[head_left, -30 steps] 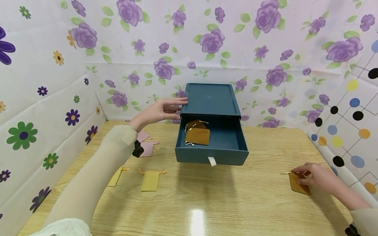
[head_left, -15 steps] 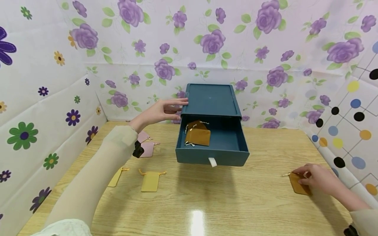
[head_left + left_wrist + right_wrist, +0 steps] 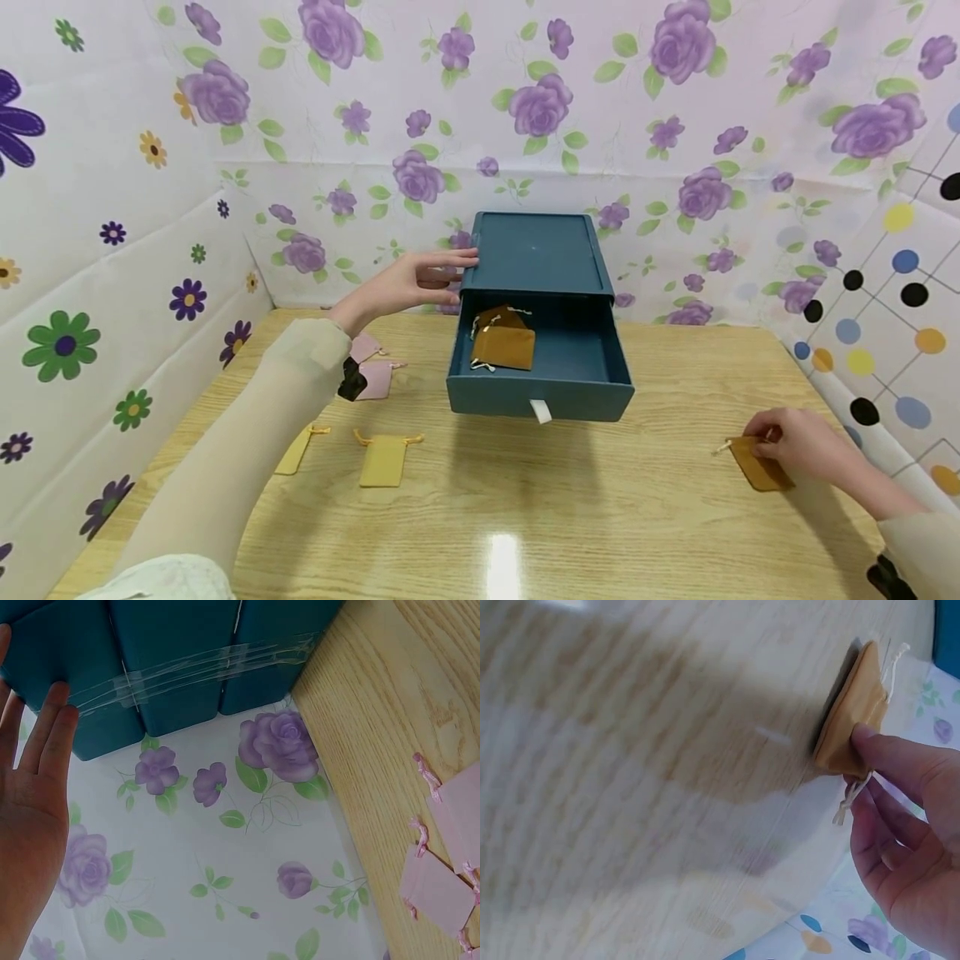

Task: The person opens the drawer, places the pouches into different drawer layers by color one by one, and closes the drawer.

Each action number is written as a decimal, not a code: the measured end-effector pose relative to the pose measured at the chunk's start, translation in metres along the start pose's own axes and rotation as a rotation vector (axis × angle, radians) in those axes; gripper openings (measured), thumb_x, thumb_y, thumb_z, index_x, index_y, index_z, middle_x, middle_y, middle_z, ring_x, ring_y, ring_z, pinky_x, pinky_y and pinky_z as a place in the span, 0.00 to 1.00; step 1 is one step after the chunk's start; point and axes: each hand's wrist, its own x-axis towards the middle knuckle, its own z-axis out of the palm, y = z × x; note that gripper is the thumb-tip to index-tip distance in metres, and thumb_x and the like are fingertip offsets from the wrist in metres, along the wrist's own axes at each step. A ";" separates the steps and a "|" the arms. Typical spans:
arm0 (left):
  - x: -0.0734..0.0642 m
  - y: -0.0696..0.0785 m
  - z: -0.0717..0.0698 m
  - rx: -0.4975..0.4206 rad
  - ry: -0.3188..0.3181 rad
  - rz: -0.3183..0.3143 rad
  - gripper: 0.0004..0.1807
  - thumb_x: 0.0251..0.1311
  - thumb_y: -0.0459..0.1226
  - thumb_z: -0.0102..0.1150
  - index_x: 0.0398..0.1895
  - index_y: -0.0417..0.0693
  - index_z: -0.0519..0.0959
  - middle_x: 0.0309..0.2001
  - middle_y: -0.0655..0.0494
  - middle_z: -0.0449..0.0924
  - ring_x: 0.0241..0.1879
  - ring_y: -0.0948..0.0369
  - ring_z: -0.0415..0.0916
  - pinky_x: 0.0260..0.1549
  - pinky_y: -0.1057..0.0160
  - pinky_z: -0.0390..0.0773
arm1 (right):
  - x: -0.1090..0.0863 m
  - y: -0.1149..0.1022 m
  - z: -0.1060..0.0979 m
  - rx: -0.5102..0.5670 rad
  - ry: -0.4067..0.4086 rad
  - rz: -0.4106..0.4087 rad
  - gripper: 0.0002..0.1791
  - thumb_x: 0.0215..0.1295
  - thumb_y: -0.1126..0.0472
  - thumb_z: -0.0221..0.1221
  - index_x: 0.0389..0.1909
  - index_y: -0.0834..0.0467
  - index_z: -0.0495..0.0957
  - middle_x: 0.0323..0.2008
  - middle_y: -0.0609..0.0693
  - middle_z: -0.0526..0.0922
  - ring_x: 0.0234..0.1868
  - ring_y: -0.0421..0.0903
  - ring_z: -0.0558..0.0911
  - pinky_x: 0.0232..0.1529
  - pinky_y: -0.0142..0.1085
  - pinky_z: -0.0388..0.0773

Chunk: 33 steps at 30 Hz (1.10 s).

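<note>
Right hand [image 3: 810, 450], loosely curled, pinches a brown pouch [image 3: 762, 472], perhaps slightly tilted.

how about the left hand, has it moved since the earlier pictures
No: against the floral backdrop in the head view, the left hand beside the blue box shows no visible shift either way.

Matt cloth over glossy wood grain

The brown pouch [image 3: 763, 468] looks like matt, suede-like cloth; the yellow pouch [image 3: 383, 462] and pink pouch [image 3: 377, 381] seem smooth fabric. The drawer unit [image 3: 534, 250] appears smooth plastic, its tape [image 3: 229, 664] clear and shiny. The wood-grained desk [image 3: 637, 517] has a glossy sheen; the floral wall covering [image 3: 480, 100] resembles creased cloth.
</note>
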 end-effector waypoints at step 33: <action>-0.001 0.001 -0.002 0.026 0.003 -0.003 0.31 0.66 0.35 0.61 0.72 0.54 0.68 0.78 0.59 0.57 0.72 0.49 0.66 0.67 0.50 0.72 | 0.064 -0.029 -0.033 0.049 -0.157 -0.159 0.08 0.56 0.70 0.65 0.34 0.57 0.88 0.32 0.47 0.89 0.29 0.32 0.81 0.29 0.28 0.79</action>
